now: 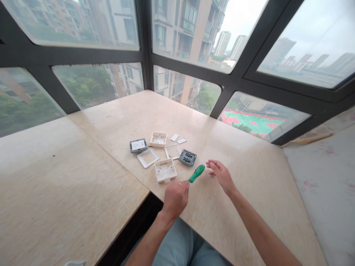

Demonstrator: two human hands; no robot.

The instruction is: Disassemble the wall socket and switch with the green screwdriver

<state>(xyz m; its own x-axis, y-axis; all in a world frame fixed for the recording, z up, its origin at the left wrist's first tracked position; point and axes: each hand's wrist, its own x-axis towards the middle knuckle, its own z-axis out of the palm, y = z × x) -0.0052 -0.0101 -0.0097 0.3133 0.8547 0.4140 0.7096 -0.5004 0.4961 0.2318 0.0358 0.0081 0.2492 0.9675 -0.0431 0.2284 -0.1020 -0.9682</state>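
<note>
My left hand [176, 195] is closed round the shaft end of a screwdriver [197, 173], whose green handle points up and to the right. Just beyond the handle's end, my right hand [220, 175] hovers with thumb and fingertips drawn together; whether something tiny sits between them is too small to tell. A grey switch module [188, 157] lies close to the screwdriver. Left of it stands an open white mounting box [165, 170], near my left hand. Behind that are a white frame [172, 152] and another white frame [148, 157].
A second white mounting box [158, 139] stands farther back, beside a socket module [138, 145] with a white face. Two small white plates [178, 138] lie to its right. Windows edge the stone-coloured counter [111, 122]; a dark gap [133, 229] opens at its front.
</note>
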